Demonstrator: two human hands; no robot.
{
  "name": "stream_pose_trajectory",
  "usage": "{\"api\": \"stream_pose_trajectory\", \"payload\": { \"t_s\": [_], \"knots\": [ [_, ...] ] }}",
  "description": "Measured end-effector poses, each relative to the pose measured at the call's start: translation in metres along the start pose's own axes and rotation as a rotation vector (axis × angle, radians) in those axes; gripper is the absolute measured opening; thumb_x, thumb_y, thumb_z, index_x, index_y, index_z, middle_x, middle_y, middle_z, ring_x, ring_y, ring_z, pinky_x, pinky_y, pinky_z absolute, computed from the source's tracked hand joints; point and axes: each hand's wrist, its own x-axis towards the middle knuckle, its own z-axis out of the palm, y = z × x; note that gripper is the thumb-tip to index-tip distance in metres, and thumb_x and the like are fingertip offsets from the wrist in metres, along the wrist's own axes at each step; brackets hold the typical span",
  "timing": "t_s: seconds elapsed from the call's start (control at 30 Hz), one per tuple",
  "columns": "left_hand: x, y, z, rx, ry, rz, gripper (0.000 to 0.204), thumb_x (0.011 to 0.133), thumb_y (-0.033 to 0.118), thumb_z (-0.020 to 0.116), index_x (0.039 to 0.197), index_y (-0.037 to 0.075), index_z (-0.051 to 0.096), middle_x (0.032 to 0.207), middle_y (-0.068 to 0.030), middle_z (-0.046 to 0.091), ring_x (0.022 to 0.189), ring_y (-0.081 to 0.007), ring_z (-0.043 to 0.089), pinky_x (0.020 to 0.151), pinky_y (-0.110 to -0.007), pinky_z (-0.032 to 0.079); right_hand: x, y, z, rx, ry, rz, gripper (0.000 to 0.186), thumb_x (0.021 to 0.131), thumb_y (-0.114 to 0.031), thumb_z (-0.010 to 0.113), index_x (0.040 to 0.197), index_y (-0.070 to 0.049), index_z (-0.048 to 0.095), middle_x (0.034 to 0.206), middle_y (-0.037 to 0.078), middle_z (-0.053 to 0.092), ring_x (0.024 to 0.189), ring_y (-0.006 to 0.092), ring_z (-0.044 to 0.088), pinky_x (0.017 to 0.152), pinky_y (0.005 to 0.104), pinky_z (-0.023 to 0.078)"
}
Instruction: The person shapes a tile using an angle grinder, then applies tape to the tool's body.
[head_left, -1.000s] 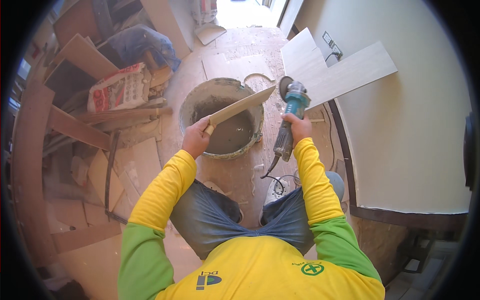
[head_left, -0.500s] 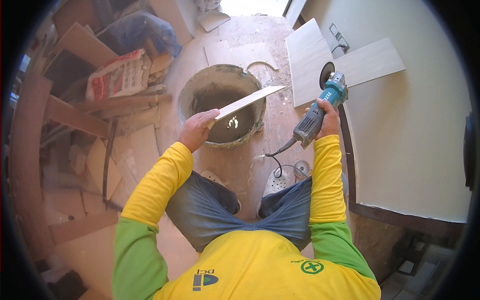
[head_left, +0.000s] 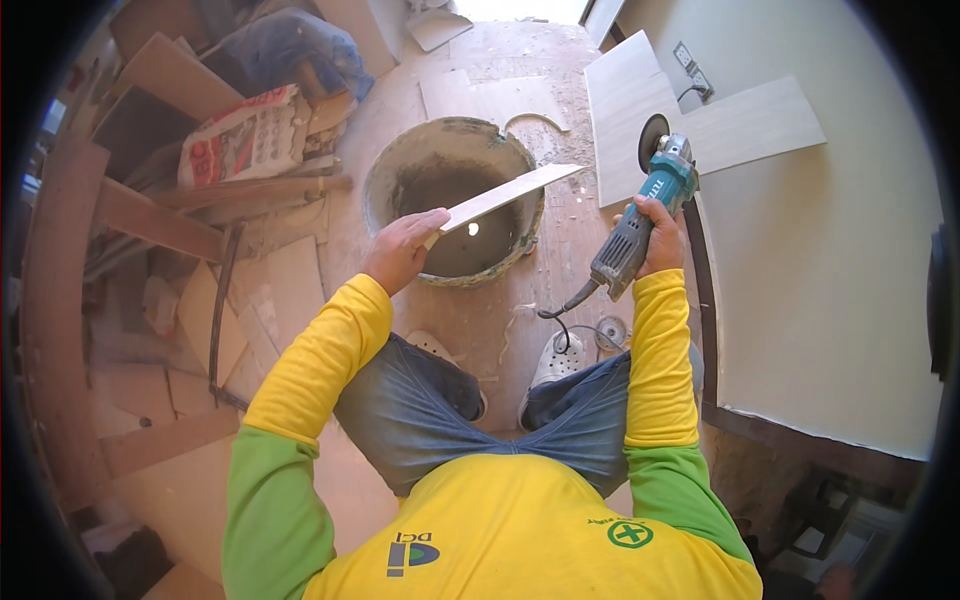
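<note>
My left hand [head_left: 405, 248] grips the near end of a narrow pale tile strip [head_left: 510, 198]. The strip slants up to the right across the mouth of a round, mortar-crusted tub [head_left: 385, 180]; whether it touches the rim I cannot tell. Wrapped around the body of a teal and grey angle grinder [head_left: 648, 215] is my right hand [head_left: 660, 237]. The grinder's dark round disc [head_left: 653, 143] points away from me, apart from the strip. Its cord hangs down toward my right shoe.
Large pale tiles [head_left: 632, 110] lean by the right wall, near a socket [head_left: 690, 68]. A loose disc [head_left: 611, 330] lies beside my right shoe [head_left: 558, 358]. At left are a printed sack [head_left: 245, 140], wooden boards [head_left: 160, 222] and a bent dark bar [head_left: 222, 310].
The view has shifted slightly, so the whole scene sits a little further right. Both hands keep their holds, with strip and grinder in nearly the same pose.
</note>
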Motion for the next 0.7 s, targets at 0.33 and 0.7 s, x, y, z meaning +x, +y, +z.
{"api": "stream_pose_trajectory", "payload": {
  "t_s": [0.33, 0.7],
  "knots": [
    [-0.001, 0.000, 0.001, 0.112, -0.040, 0.189, 0.037, 0.083, -0.004, 0.068, 0.117, 0.010, 0.070, 0.120, -0.0104, 0.071, 0.114, -0.0312, 0.066, 0.097, -0.039, 0.055, -0.004, 0.002, 0.003, -0.017, -0.015, 0.017, 0.043, 0.081, -0.019, 0.076, 0.113, -0.002, 0.053, 0.088, 0.012, 0.067, 0.071, 0.0245, 0.071, 0.063, 0.0365, 0.062],
    [-0.008, 0.000, 0.004, 0.193, -0.148, 0.334, 0.035, 0.077, 0.006, 0.072, 0.112, 0.010, 0.072, 0.124, -0.0061, 0.065, 0.119, -0.0282, 0.058, 0.101, -0.036, 0.052, -0.016, -0.012, 0.009, 0.005, 0.036, 0.002, 0.042, 0.079, -0.019, 0.077, 0.109, 0.003, 0.057, 0.085, 0.014, 0.066, 0.070, 0.0240, 0.070, 0.067, 0.0352, 0.059]
  ]
}}
